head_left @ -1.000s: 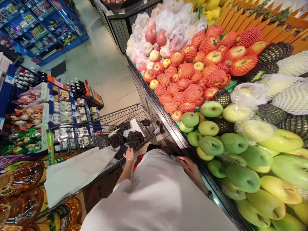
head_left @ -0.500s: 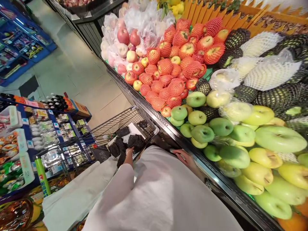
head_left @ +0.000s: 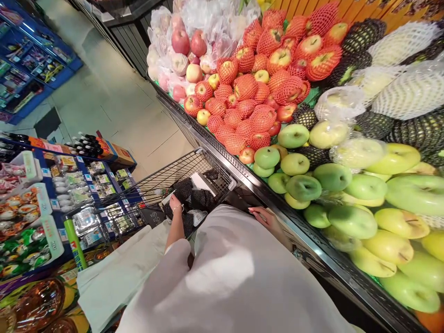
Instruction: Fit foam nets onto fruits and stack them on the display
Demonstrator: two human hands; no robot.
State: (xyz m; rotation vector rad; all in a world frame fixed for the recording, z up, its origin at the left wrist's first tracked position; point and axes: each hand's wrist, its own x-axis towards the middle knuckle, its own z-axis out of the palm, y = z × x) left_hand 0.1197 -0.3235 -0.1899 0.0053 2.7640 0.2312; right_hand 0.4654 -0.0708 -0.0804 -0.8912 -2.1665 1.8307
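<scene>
My left hand (head_left: 175,203) reaches into a wire shopping cart (head_left: 173,166), fingers curled in over a pile of black foam fruit nets (head_left: 189,192). A thin white edge shows beside the fingers, but what they grip is too small to make out. Among the black netting lies a piece of white foam net (head_left: 198,216), and a white flat thing (head_left: 203,182) sits behind it. My right hand (head_left: 262,215) hangs low beside the fruit stand's metal edge (head_left: 243,171), fingers stretched out, holding nothing visible.
Red-netted apples (head_left: 243,111) and green apples (head_left: 303,185) fill the stand on the right. Bagged fruit (head_left: 208,23) is heaped at the back. Packaged goods shelves (head_left: 76,185) stand left of the cart. A cream cloth bag (head_left: 121,273) hangs at my left side.
My left hand has shifted left across the black nets in the cart, its fingers more curled. The white foam net now shows near me. The view has turned slightly; my right hand stays low.
</scene>
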